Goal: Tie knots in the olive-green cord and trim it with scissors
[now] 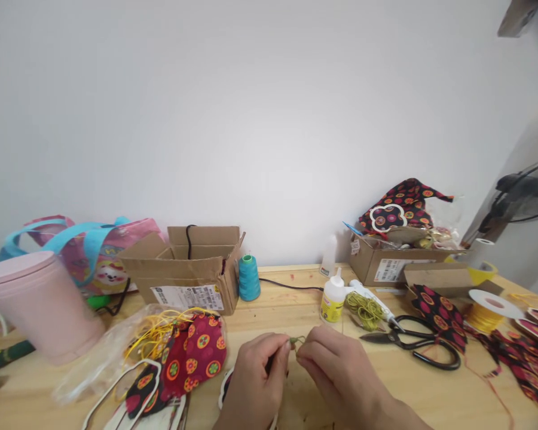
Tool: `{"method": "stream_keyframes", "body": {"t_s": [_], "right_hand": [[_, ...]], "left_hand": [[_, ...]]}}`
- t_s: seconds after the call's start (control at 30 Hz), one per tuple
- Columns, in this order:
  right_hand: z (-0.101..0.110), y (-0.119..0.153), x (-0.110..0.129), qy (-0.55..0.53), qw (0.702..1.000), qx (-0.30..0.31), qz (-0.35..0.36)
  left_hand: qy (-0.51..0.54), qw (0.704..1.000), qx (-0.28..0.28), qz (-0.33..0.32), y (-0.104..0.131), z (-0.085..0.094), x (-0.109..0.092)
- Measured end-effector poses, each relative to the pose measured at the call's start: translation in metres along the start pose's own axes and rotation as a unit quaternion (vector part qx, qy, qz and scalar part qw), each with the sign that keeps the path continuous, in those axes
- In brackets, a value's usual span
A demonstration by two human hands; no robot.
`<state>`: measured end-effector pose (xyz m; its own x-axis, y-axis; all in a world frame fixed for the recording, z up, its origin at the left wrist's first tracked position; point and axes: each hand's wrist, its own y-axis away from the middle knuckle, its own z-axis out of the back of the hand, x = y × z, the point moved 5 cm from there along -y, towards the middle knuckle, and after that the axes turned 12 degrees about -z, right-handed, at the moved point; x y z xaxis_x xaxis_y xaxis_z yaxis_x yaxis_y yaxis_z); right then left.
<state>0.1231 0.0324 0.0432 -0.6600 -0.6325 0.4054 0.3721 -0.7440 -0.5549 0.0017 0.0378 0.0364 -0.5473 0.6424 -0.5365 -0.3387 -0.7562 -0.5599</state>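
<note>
Near the front of the wooden table, my left hand (257,379) is closed, pinching a green cord (293,341) between thumb and forefinger at what looks like a small knot. The cord makes a little loop across to my right hand (338,370), whose fingertips are also pinched together on it. A dark piece with a white edge (224,385) shows partly beside and under my left hand; the rest of it is hidden. Just beyond my right hand stand a glue bottle (332,301) with a yellow label and a bundle of olive-green cord (365,310).
Black-handled scissors (415,341) lie right of my hands, near a yellow cord spool (486,316). Patterned fabric (201,352) lies left. Cardboard boxes (183,275), a teal thread cone (249,278) and a pink lidded bin (42,307) stand farther back.
</note>
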Motion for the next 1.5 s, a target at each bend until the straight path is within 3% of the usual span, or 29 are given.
{"method": "stream_keyframes", "body": {"t_s": [0.13, 0.23, 0.43, 0.57, 0.7, 0.93, 1.1, 1.23, 1.37, 1.5], "right_hand": [[0.004, 0.000, 0.011, 0.075, 0.995, -0.006, 0.068], [0.009, -0.003, 0.009, 0.089, 0.994, -0.010, 0.069], [0.013, -0.013, -0.016, -0.117, 0.989, 0.058, -0.070], [0.003, -0.012, -0.026, -0.233, 0.953, 0.107, -0.160], [-0.002, -0.009, -0.024, -0.273, 0.942, 0.083, -0.179], [0.000, -0.006, -0.020, -0.168, 0.978, 0.021, -0.124], [0.003, -0.008, -0.020, -0.200, 0.973, 0.031, -0.112], [0.010, -0.008, -0.014, -0.165, 0.984, 0.042, -0.050], [0.015, -0.004, -0.008, -0.100, 0.994, 0.037, 0.020], [0.014, -0.003, -0.009, -0.063, 0.997, 0.040, 0.032]], "left_hand": [[-0.020, 0.999, 0.033, -0.007, 0.001, -0.003, -0.001], [-0.036, 0.996, 0.068, -0.040, 0.003, -0.007, -0.005], [-0.051, 0.987, 0.103, -0.110, 0.004, -0.012, -0.015], [-0.023, 0.989, 0.072, -0.126, 0.004, -0.010, -0.014], [0.010, 0.995, 0.035, -0.089, 0.003, -0.007, -0.008], [0.018, 0.999, -0.002, -0.043, 0.003, 0.000, -0.005], [0.026, 0.997, 0.058, -0.052, 0.001, -0.005, -0.009], [0.020, 0.997, 0.075, -0.026, -0.001, -0.006, -0.009], [0.093, 0.995, 0.029, 0.031, 0.000, -0.005, -0.003], [0.211, 0.973, 0.007, 0.098, 0.004, -0.007, 0.005]]}}
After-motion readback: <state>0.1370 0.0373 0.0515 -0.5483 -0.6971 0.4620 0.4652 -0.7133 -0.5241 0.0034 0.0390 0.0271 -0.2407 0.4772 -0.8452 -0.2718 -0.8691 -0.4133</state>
